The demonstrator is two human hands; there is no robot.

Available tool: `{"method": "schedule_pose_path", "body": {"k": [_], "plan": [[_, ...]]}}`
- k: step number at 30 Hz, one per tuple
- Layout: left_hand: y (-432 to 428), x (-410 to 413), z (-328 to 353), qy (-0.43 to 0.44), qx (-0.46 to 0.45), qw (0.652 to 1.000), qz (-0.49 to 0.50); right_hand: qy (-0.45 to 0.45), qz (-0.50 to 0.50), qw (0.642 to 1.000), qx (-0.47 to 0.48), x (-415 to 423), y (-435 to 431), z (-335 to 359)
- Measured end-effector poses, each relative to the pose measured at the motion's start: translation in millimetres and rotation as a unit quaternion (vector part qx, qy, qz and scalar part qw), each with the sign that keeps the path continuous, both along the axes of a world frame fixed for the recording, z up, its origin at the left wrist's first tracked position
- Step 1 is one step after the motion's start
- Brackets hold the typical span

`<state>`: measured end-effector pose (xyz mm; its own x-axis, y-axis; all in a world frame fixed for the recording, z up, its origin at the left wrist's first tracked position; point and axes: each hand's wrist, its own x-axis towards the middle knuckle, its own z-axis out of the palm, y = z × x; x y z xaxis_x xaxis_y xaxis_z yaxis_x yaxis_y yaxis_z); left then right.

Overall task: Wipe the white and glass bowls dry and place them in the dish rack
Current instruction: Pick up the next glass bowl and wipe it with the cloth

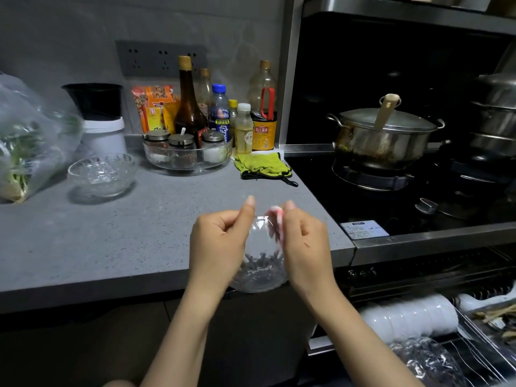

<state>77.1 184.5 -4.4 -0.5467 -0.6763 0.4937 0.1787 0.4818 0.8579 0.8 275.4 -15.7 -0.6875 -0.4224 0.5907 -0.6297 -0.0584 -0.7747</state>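
Observation:
My left hand [220,241] grips the rim of a clear glass bowl [259,269], held tilted over the counter's front edge. My right hand [304,244] pinches a pink and white cloth [275,219] against the bowl's opposite rim. A second cut-glass bowl [102,174] sits on the grey counter [111,241] at the left. Low at the right, a pulled-out dish rack [474,356] holds a row of white bowls [410,319] and a glass bowl [430,361] lying on its wires.
Sauce bottles and a glass tray of spice jars [187,155] stand at the back. A green cloth [262,166] lies by the stove. A steel pot [385,138] sits on the burner. A plastic bag of greens [25,141] is at the far left.

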Motion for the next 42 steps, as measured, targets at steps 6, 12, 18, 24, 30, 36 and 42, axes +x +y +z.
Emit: {"method": "schedule_pose_path", "body": {"k": [6,12,18,24,30,36,42], "plan": [[13,-15,-13,0.085,0.247,0.965,0.026,0.272,-0.163,0.945,0.078,28,-15,-17],[6,-4,-13,0.09,0.247,0.965,-0.003,0.031,-0.022,0.999,0.029,-1,-9,9],[-9,9,-13,0.042,0.202,0.975,-0.085,-0.134,0.062,0.989,0.019,-12,0,15],[2,10,5,-0.034,-0.066,0.996,-0.059,-0.043,0.028,0.997,0.053,-5,0,15],[7,-4,-10,0.053,0.145,0.988,0.015,0.144,-0.088,0.984,0.061,17,-3,-11],[12,-12,-21,0.055,0.206,0.976,-0.034,0.207,-0.14,0.964,0.093,17,-10,-1],[0,1,-17,0.104,0.283,0.949,-0.092,-0.133,0.048,0.99,-0.003,-10,0,9]]}}
